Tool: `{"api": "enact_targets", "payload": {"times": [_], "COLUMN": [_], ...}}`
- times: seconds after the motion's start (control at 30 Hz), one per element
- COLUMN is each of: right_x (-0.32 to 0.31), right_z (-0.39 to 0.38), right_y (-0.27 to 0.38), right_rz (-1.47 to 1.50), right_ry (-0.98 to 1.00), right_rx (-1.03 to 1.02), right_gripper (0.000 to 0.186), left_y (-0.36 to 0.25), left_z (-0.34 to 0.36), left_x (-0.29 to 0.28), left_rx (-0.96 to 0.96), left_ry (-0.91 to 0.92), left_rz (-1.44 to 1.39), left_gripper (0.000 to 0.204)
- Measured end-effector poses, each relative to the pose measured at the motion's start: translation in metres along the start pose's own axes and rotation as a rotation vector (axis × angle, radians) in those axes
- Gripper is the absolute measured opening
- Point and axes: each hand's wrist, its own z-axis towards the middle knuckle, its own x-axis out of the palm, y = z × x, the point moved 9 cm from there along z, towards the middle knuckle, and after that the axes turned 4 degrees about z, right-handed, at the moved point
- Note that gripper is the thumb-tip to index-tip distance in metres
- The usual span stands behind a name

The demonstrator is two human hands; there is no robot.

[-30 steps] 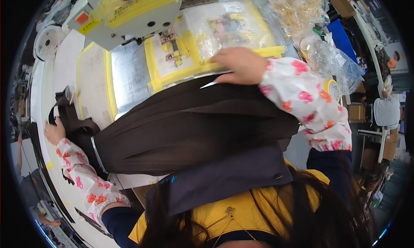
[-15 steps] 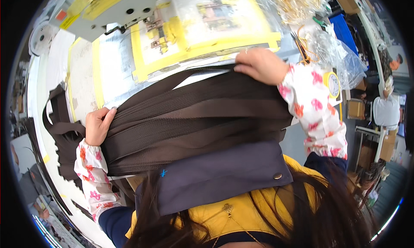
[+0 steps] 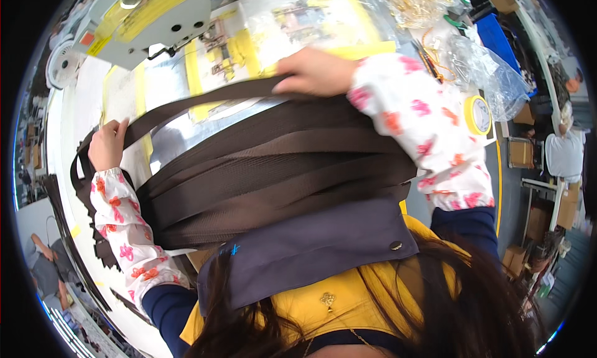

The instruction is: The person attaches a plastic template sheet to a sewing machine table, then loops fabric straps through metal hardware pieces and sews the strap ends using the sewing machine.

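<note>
A thick bundle of dark brown fabric straps [image 3: 267,165] lies across the table edge in front of me. One brown strap [image 3: 205,101] is lifted off its far side and stretched between my hands. My left hand [image 3: 108,145] pinches this strap near its left end, by a loop of the same dark material. My right hand [image 3: 317,73], slightly blurred, is closed on the strap's other end above the bundle's far edge. Another pile of dark straps [image 3: 106,240] with jagged ends is partly hidden by my left sleeve.
A sewing machine head [image 3: 146,25] stands at the far left over yellow-taped plates. To the right are a roll of yellow tape [image 3: 477,115], clear plastic bags [image 3: 491,78], tweezer-like tools [image 3: 429,60] and a blue bin [image 3: 497,37]. A dark flap [image 3: 311,249] covers my lap.
The top strap has come up off the bundle. My right hand has moved left and away from me with it, and my left hand has shifted left and slightly farther away.
</note>
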Motion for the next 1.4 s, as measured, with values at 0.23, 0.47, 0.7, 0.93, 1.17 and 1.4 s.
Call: {"api": "enact_targets", "payload": {"times": [0.23, 0.47, 0.7, 0.93, 1.17, 1.4], "right_x": [0.015, -0.123, -0.136, -0.108, -0.166, -0.170], "right_z": [0.023, -0.161, -0.225, -0.218, -0.198, -0.207], "right_y": [0.031, -0.078, -0.139, -0.070, -0.107, -0.190], "right_rz": [0.344, -0.819, -0.605, -0.288, -1.240, -1.067], "right_ry": [0.020, -0.479, -0.443, -0.306, -0.244, 0.049], "right_rx": [-0.047, 0.623, 0.790, 0.559, 0.395, 0.619], "right_gripper": [0.023, 0.021, 0.019, 0.020, 0.032, 0.015], "left_y": [-0.215, -0.203, -0.211, -0.206, -0.203, -0.188], "left_z": [-0.048, -0.033, -0.034, -0.036, -0.032, -0.025], "left_x": [-0.078, -0.002, -0.003, 0.001, -0.002, 0.009], "left_rx": [1.039, 0.734, 0.733, 0.721, 0.686, 0.594], "left_ry": [-0.024, 0.361, 0.397, 0.387, 0.403, 0.274], "left_rz": [-0.835, -1.106, -1.173, -1.085, -1.191, -1.256], "left_gripper": [0.022, 0.024, 0.025, 0.024, 0.022, 0.024]}}
